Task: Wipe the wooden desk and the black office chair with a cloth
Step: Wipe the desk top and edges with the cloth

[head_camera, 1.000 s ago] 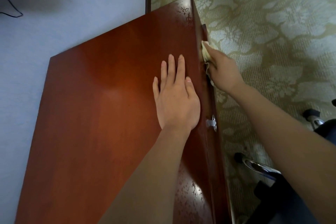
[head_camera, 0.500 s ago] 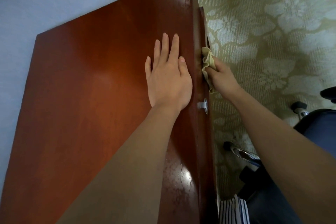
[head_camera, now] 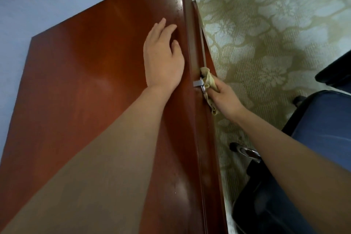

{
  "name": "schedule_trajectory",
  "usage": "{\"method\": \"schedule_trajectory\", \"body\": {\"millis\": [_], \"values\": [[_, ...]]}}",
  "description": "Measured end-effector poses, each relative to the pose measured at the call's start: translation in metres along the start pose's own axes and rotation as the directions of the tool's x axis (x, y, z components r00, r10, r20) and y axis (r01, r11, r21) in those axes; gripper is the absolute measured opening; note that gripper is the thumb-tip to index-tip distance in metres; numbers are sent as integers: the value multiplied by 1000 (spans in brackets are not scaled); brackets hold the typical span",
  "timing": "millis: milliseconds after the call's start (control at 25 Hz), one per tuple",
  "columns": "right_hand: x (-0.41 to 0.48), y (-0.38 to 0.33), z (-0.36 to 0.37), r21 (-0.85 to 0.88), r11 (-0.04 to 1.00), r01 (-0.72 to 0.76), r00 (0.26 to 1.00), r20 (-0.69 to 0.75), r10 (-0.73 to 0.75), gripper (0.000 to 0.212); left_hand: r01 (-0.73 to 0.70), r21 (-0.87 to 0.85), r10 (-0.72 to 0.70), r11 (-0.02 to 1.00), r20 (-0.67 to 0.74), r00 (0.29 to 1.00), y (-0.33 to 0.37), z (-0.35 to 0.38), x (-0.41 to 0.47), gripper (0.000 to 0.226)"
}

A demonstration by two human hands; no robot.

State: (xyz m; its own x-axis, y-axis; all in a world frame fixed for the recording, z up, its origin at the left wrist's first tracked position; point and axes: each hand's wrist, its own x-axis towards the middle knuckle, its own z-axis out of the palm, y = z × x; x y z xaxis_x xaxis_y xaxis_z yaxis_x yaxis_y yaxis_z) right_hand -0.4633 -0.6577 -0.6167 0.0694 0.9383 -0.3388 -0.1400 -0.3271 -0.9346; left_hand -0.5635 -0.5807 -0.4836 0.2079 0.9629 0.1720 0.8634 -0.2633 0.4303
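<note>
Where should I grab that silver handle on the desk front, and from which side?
Probably by its outer end, from the carpet side, beside the right hand holding the cloth: the handle sticks out of the desk front, so nothing offers a hold from above.

Left hand (head_camera: 163,59) flat on the wooden desk (head_camera: 85,81), right hand (head_camera: 226,99) gripping the cloth (head_camera: 208,80) against its metal handle (head_camera: 198,83).

Pale blue wall (head_camera: 38,5) at 10 o'clock; green floral carpet (head_camera: 275,24) from 12 to 4 o'clock, softly shadowed.
</note>
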Motion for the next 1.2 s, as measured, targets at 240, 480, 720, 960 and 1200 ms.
{"method": "schedule_trajectory", "body": {"millis": [240,480,720,960,1200], "values": [[-73,16,8,-75,991,-108,994,3,108,47,-129,13,128,992,82,988,-6,-29,-38,38],[-169,32,21,-96,990,-105,992,57,111,54,-76,27,73,997,109,991,6,-34,-120,41],[-233,13,27,46,986,-163,973,173,152,43,-18,56,11,998,127,992,10,-43,-212,43],[-277,-12,24,108,989,-100,952,301,63,34,108,68,-115,992,113,987,19,-62,-307,46],[-343,-43,0,50,998,-25,942,337,7,33,263,-176,-263,949,23,964,69,-84,-381,30]]}}
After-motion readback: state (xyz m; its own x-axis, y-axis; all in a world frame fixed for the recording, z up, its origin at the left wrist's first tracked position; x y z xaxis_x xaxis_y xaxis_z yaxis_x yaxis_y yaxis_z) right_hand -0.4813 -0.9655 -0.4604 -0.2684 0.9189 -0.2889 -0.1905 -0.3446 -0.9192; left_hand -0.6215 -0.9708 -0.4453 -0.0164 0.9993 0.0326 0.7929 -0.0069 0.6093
